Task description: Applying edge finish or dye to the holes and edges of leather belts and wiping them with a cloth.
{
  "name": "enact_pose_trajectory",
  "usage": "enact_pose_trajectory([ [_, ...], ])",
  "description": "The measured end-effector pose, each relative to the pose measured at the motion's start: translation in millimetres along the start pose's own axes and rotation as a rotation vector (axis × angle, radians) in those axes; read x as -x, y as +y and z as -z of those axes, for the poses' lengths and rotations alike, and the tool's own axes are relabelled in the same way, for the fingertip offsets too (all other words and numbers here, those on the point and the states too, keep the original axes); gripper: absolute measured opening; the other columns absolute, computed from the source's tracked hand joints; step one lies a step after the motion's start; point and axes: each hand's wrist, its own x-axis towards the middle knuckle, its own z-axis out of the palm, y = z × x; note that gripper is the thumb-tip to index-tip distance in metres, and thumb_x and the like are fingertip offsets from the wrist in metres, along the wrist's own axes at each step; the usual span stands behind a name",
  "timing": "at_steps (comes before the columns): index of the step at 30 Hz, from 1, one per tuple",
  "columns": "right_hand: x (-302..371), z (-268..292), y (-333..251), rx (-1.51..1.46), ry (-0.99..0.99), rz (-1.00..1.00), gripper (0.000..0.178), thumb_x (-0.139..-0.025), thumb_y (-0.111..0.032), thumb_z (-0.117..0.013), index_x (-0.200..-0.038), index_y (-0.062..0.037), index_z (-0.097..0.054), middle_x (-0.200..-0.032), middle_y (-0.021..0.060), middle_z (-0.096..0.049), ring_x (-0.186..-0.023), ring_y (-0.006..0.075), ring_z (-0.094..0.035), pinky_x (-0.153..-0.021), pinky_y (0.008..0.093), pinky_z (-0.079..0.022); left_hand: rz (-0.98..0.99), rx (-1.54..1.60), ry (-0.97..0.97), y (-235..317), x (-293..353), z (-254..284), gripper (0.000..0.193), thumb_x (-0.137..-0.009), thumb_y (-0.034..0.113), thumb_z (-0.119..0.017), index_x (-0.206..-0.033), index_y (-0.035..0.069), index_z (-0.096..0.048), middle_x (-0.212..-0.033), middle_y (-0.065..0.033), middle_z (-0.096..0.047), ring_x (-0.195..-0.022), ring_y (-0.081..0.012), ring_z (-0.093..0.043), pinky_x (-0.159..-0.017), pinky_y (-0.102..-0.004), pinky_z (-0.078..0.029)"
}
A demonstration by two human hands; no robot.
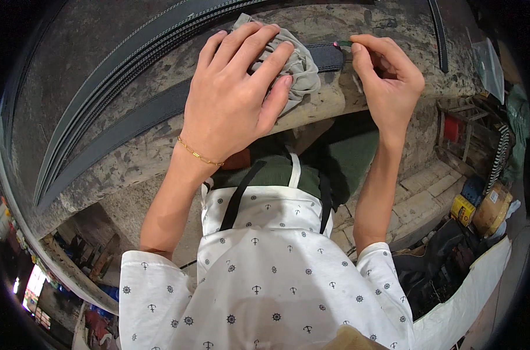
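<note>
My left hand [227,93] lies over a crumpled grey cloth [303,71], its fingers spread and curled onto the folds. Beneath the cloth runs a dark leather belt strap [138,115]; its rounded end comes out to the right of the cloth. Just beyond that end, my right hand [391,81] pinches a thin green piece [345,43] between thumb and forefinger. A small pink tip shows beside it at the strap's edge. Most of this piece is hidden by the fingers, so its kind cannot be made out.
Several stitched dark straps [110,73] lie bundled along the left of the stained worktable [387,14]. Another strap [439,35] hangs across its right side, near a clear plastic bag [488,67]. Low at right are a yellow box [463,210], a cardboard box [491,210] and dark material.
</note>
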Motion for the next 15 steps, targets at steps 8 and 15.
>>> enact_pose_trajectory([
  [8,0.6,-1.6,-1.8,-0.036,0.031,-0.009,0.009,-0.087,0.002,-0.072,-0.096,0.0017,-0.075,-0.075,-0.0002,-0.064,-0.064,0.0046,-0.057,-0.059,0.0203,-0.046,-0.001,-0.015,-0.006,0.8,-0.2,1.5,0.033,-0.087,0.013,-0.068,-0.119,0.004,-0.069,-0.13,-0.0137,-0.064,-0.119,-0.0359,-0.059,-0.102,-0.0466,-0.046],
  [15,2.0,-3.4,-0.2,-0.006,0.072,0.015,0.009,-0.086,0.003,-0.072,-0.094,0.0017,-0.075,-0.076,0.0002,-0.065,-0.065,0.0046,-0.058,-0.059,0.0204,-0.045,0.005,-0.01,-0.004,2.0,-0.4,1.4,0.033,-0.088,0.014,-0.067,-0.12,0.004,-0.069,-0.131,-0.0134,-0.064,-0.12,-0.0357,-0.058,-0.102,-0.0467,-0.046],
])
